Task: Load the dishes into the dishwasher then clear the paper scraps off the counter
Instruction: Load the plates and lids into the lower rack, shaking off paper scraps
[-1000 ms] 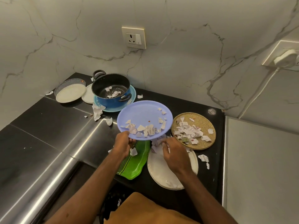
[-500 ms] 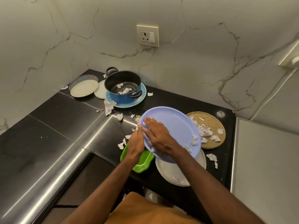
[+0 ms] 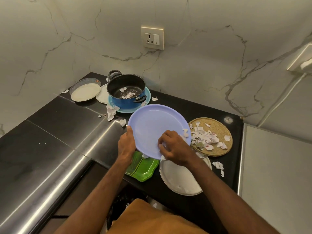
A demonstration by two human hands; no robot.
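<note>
My left hand (image 3: 126, 144) grips the left rim of a lavender plate (image 3: 152, 124), held tilted above the black counter (image 3: 50, 129). Over the plate's lower right part, my right hand (image 3: 175, 147) has its fingers curled on a few paper scraps (image 3: 185, 132). Under the plate lie a green leaf-shaped tray (image 3: 143, 168) and a white plate (image 3: 179, 179). A woven mat (image 3: 219, 125) to the right carries a heap of scraps (image 3: 204, 138). At the back, a blue pot (image 3: 126, 100) with scraps inside sits on a teal plate (image 3: 147, 97).
A cream plate (image 3: 85, 92) on a grey speckled plate (image 3: 79, 82) and a small white plate (image 3: 101, 97) sit in the back left corner. Loose scraps (image 3: 110, 113) lie by the pot and others (image 3: 218, 165) near the right edge. A white surface (image 3: 276, 166) adjoins on the right.
The lavender plate held many scraps a second ago; my right hand swept across it from left to lower right, and now most of the scraps are off it.
</note>
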